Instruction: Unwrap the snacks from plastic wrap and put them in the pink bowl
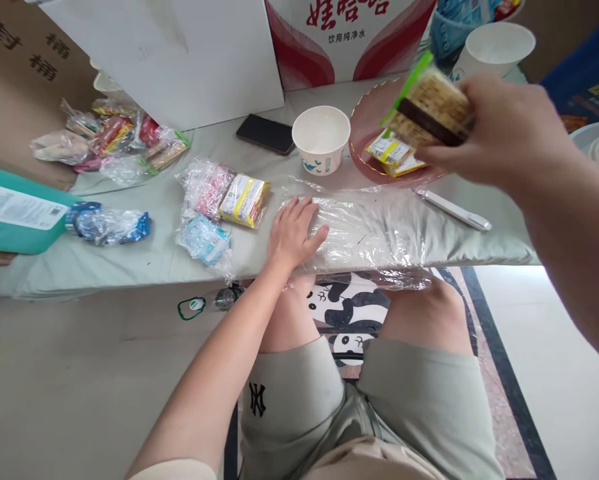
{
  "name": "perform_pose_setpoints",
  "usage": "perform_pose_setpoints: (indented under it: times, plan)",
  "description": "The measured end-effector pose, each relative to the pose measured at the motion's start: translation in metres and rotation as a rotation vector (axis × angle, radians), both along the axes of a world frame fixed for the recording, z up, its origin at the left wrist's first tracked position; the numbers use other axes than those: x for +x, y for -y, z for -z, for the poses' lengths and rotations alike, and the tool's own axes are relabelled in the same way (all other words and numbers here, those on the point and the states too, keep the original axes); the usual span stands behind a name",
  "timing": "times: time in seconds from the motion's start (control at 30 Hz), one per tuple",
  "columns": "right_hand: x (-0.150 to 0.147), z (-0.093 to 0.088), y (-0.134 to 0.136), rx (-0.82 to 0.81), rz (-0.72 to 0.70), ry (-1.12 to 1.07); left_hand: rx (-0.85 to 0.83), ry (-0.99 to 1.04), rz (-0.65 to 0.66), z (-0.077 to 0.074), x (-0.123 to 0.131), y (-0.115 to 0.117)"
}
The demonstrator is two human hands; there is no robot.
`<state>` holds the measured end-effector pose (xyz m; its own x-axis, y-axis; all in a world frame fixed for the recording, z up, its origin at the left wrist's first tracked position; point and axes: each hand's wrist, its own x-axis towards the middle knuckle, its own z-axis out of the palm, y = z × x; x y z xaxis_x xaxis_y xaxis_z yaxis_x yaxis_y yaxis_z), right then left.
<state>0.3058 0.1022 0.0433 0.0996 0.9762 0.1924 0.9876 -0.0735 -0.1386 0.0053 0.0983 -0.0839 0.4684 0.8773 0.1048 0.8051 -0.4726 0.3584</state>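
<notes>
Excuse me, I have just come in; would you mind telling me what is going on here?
A seated person holds a wrapped brown snack in the right hand, raised over the near side of a pink dish that has yellow-and-white packets in it. The left hand rests on the left end of some clear plastic at the table's near edge. A paper bowl stands beside the dish, and a pink packet and a blue packet lie to the left.
</notes>
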Motion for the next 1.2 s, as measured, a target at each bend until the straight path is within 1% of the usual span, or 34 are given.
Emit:
perform_pose_setpoints:
  times: [0.07,0.1,0.13,0.17,0.2,0.23,0.3,0.33,0.4,0.43,0.47,0.53,0.57,0.6,0.63,0.7,0.73,0.83,0.9,0.97,1.03,1.07,1.1,1.13,1.17,1.2]
  plan:
    - [0.011,-0.001,-0.032,-0.146,-0.046,0.002,0.005,-0.012,-0.005,-0.002,0.001,0.0]
    - [0.014,-0.001,-0.041,-0.198,-0.077,-0.038,0.009,-0.015,-0.008,-0.002,0.001,0.0]
    - [0.015,0.0,-0.043,-0.196,-0.057,-0.056,0.014,-0.017,-0.011,-0.002,0.001,0.001]
    - [0.014,0.001,-0.038,-0.142,-0.026,-0.079,0.018,-0.017,-0.014,-0.002,0.001,0.001]
    - [0.011,0.003,-0.025,-0.035,-0.031,-0.12,0.023,-0.013,-0.018,-0.001,0.001,0.001]
    - [0.006,0.007,-0.005,0.115,-0.057,-0.167,0.028,-0.006,-0.02,0.0,0.001,0.001]
    - [-0.003,0.023,0.046,0.39,-0.135,-0.209,0.036,0.024,-0.012,0.004,0.001,0.001]
    - [-0.006,0.036,0.075,0.528,-0.169,-0.208,0.039,0.044,-0.002,0.005,0.0,0.0]
    - [-0.012,0.069,0.128,0.472,-0.182,-0.245,0.046,0.084,0.017,0.009,0.0,-0.002]
    - [-0.013,0.087,0.15,0.438,-0.2,-0.259,0.047,0.097,0.023,0.011,-0.001,-0.003]
    - [-0.014,0.104,0.167,0.37,-0.185,-0.242,0.046,0.106,0.026,0.012,-0.001,-0.004]
    - [-0.013,0.132,0.186,0.231,-0.158,-0.183,0.04,0.113,0.025,0.013,-0.002,-0.006]
    - [-0.012,0.141,0.188,0.177,-0.128,-0.167,0.036,0.117,0.024,0.013,-0.003,-0.007]
    - [-0.01,0.146,0.187,0.141,-0.104,-0.152,0.035,0.123,0.025,0.013,-0.003,-0.008]
    - [-0.008,0.147,0.183,0.133,-0.08,-0.138,0.036,0.134,0.028,0.013,-0.004,-0.009]
    - [-0.003,0.143,0.171,0.125,-0.062,-0.107,0.043,0.165,0.039,0.013,-0.004,-0.012]
    - [-0.001,0.138,0.166,0.109,-0.087,-0.094,0.046,0.185,0.044,0.014,-0.004,-0.014]
    - [0.0,0.128,0.155,0.028,-0.24,-0.095,0.044,0.228,0.048,0.017,-0.002,-0.022]
    - [-0.003,0.124,0.153,-0.002,-0.305,-0.128,0.044,0.23,0.053,0.015,-0.004,-0.026]
    - [-0.009,0.12,0.154,-0.001,-0.292,-0.189,0.123,0.232,0.05,0.003,-0.009,-0.026]
    - [-0.015,0.115,0.155,0.01,-0.238,-0.301,0.294,0.266,0.034,-0.017,-0.02,-0.018]
    - [-0.019,0.111,0.156,0.031,-0.202,-0.38,0.386,0.323,0.04,-0.029,-0.027,-0.011]
    - [-0.022,0.108,0.157,0.068,-0.167,-0.471,0.427,0.367,0.056,-0.04,-0.034,-0.001]
    - [-0.025,0.105,0.158,0.117,-0.131,-0.569,0.453,0.399,0.088,-0.05,-0.041,0.011]
    - [-0.027,0.103,0.158,0.168,-0.094,-0.667,0.434,0.391,0.182,-0.057,-0.048,0.025]
    - [-0.03,0.101,0.159,0.214,-0.047,-0.759,0.378,0.333,0.301,-0.059,-0.053,0.039]
